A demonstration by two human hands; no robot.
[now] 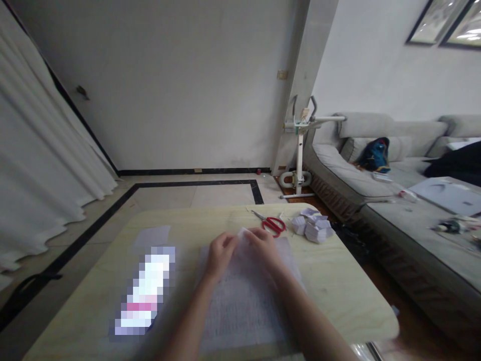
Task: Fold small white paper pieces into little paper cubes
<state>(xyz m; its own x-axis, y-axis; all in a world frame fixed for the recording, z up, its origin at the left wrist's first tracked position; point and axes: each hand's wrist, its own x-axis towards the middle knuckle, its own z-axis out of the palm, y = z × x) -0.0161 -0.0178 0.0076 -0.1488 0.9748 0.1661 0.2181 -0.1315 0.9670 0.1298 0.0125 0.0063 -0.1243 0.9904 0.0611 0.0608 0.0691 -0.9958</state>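
My left hand [221, 250] and my right hand [262, 243] come together over the middle of the table. Pinched between the fingertips of both is a small piece of white paper [243, 232]; its lower part is hidden by the hands. Beneath my forearms a large, thin sheet of paper with faint marks [244, 306] lies flat. Just beyond my right hand rest red-handled scissors [273, 225], blades pointing away to the left. To their right sits a cluster of folded or crumpled lined paper pieces [313, 225].
On the left of the light wooden table [345, 296] lies a blurred-out, bright oblong object [148, 291], with a pale paper piece [152, 235] behind it. A grey sofa [338, 165] and white exercise machine [299, 150] stand beyond the right side. White curtains [45, 150] hang at left.
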